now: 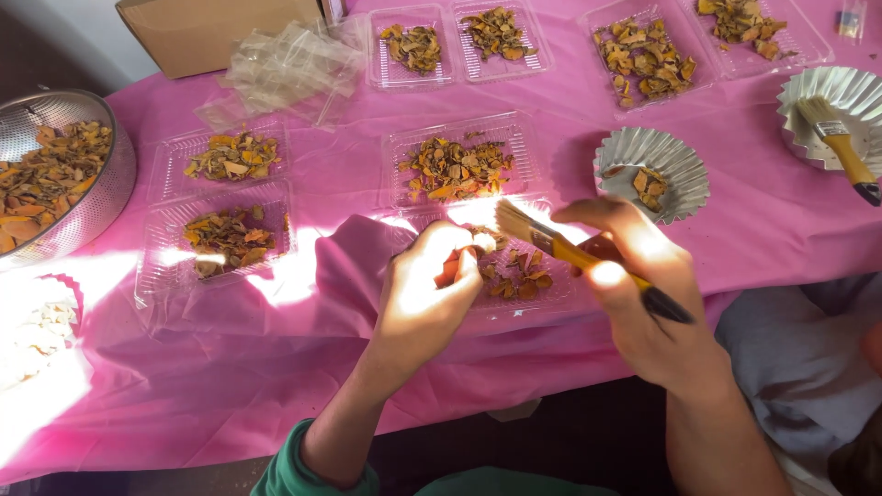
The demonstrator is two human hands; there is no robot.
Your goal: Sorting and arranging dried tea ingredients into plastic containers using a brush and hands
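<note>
Over the near tray [528, 303], the left hand [427, 289] pinches a dried piece [450, 268] while the right hand [643, 285] grips a brush [560, 246]; trays at twelve o'clock [459, 170] look filled, the colander [83, 197] at nine still full.

The left hand [430, 280] washes out in sun glare and covers most of the reddish piece [449, 268] pinched in its fingers. The clear tray [537, 298] beneath both hands is half hidden. The metal colander [101, 197] and the cardboard box [211, 32] run off the frame's edges. A pale heap [32, 335] at far left is overexposed beyond telling.
</note>
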